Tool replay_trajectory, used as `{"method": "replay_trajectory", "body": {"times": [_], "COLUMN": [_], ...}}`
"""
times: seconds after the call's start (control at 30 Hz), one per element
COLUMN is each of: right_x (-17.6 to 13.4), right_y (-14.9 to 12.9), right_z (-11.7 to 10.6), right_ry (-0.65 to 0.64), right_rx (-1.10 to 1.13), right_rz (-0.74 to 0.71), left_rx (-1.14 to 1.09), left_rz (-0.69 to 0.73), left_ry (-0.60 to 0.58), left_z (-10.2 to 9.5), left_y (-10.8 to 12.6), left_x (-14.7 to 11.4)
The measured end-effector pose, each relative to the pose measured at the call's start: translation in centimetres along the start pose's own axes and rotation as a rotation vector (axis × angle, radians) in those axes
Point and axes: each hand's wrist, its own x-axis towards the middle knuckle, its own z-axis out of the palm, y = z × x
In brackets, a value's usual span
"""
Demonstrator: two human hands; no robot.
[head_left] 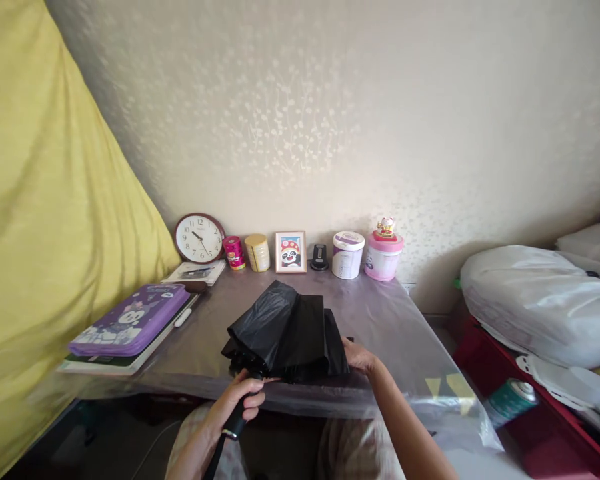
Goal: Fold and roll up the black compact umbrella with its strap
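Observation:
A black folding umbrella (290, 330) is held low over the near part of the table, its canopy loose and partly folded in pleats. My left hand (237, 403) is closed around its black handle, which points down toward me. At the canopy's right side, my right hand (359, 355) grips the edge of the black fabric. Some of its fingers are hidden behind the cloth.
Along the wall stand a round clock (199, 238), a pink can (234, 253), a yellow jar (257, 253), a framed panda picture (291, 252) and two tubs. A purple case (130, 320) lies on books at left. White bags (540, 300) and a spray can (513, 401) are at right.

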Motion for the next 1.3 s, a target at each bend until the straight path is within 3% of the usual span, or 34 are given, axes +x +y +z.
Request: {"method": "replay_trajectory", "body": {"times": [0.17,0.3,0.4,0.57,0.63,0.87,1.07,1.3], "right_x": [-1.2,-2.6,-3.7,-5.7,-6.4,-7.3,-8.2,-8.4], "right_y": [-0.1,0.3,0.4,0.4,0.8,2.1,1.0,1.7], "right_z": [-0.5,-0.9,-1.0,-1.6,-1.8,-1.0,-0.3,0.0], "right_ry": [-0.126,-0.121,-0.041,0.205,0.292,0.507,0.459,0.477], "right_rx": [0.013,-0.012,-0.095,-0.490,-0.524,-0.012,0.200,0.422], "right_rz": [0.103,0.218,0.217,0.048,0.021,0.099,0.075,0.042], "left_rx": [0.092,0.170,0.240,0.357,0.388,0.415,0.404,0.391], "left_rz": [0.058,0.106,0.111,0.112,0.108,0.079,0.051,0.036], "left_ry": [0.095,0.153,0.185,0.247,0.259,0.247,0.246,0.270], "left_z": [-1.1,-1.6,-2.1,-2.9,-3.2,-3.9,-4.4,-4.4], "left_y": [-0.7,-0.9,-1.0,-1.5,-1.7,-1.7,-1.8,-1.8], "left_x": [0.0,0.3,0.7,1.1,1.2,1.2,1.1,1.1]}}
